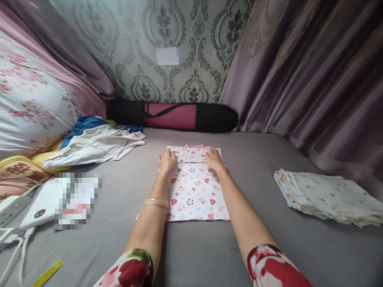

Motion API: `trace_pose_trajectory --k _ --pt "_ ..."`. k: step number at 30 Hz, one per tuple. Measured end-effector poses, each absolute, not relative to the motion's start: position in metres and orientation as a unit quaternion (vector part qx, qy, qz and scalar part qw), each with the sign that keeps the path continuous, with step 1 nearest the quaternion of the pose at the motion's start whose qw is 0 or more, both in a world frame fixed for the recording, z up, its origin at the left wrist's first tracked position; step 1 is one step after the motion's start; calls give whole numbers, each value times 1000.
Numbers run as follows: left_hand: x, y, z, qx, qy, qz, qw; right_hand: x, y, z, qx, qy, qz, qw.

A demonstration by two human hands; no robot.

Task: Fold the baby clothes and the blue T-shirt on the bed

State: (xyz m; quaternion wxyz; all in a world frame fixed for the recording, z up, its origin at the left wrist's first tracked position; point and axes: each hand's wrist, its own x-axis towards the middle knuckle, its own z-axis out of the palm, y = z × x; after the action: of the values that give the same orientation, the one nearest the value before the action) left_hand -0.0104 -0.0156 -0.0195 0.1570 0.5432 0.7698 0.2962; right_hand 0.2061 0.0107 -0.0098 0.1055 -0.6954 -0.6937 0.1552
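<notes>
A folded white shirt (pixel 193 191) printed with red hearts and small flowers lies flat in front of me, with a strip folded across its upper part and pink trim showing at the far edge. My left hand (pixel 168 160) rests on its far left side, fingers over the fabric. On the far right side, my right hand (pixel 214 158) lies with its fingers stretched out on the cloth. Neither palm shows, and I see nothing lifted in either hand. A pale bangle (pixel 156 202) circles my left forearm.
The garment is on a grey sheet (pixel 254 239). Folded printed cloths (pixel 329 197) are stacked at right. Crumpled clothes (pixel 101 141), a white power bank (pixel 44 203) and cables lie left. A black and maroon roll bag (pixel 172 115) lies along the wall.
</notes>
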Motion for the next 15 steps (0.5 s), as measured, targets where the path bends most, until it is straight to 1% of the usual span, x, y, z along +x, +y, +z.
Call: trace_pose_trajectory --k 5,9,12,15 --pt "-27 -12 -23 474 744 418 218 227 7 -4 -667 -724 168 62" --pt "-41 -11 -24 447 720 476 234 226 10 -3 -660 -737 118 86" --pt "-51 -23 -17 483 710 466 215 222 15 -8 -646 -754 86 84" --pt "-63 -51 -10 570 694 404 173 223 18 -14 -633 -766 93 68"
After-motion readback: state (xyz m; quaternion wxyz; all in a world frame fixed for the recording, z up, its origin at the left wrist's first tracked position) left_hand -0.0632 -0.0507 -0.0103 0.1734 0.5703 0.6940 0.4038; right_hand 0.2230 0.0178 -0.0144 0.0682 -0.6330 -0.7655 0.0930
